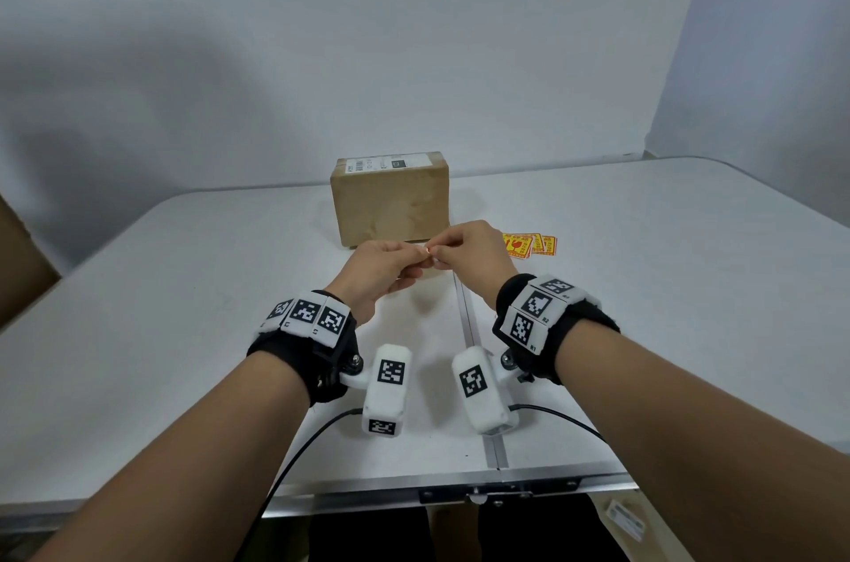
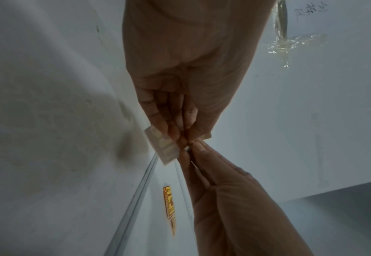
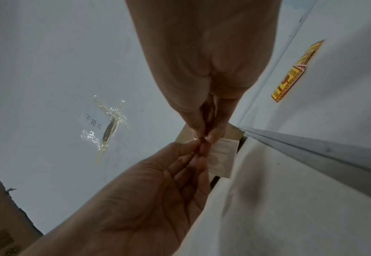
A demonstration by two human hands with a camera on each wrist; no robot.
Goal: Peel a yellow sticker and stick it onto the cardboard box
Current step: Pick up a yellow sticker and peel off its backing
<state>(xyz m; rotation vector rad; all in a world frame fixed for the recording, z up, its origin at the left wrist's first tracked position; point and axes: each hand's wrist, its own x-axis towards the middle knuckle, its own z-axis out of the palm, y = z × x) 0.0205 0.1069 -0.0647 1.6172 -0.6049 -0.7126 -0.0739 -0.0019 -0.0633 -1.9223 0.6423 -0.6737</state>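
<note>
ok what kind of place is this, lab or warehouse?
Looks like a makeshift recording or packing station, not a warehouse floor: a folding table against a bare wall, with one cardboard box and spare yellow stickers.

black wristbands point(image 1: 299, 354) | white marker tags point(image 1: 306, 312) | white cameras point(image 1: 386, 386) | black cables point(image 1: 294, 455)

Both forearms reach forward; the left hand point(image 1: 378, 266) and right hand point(image 1: 469, 247) meet fingertip to fingertip, thumbs and forefingers pinched together.
</note>
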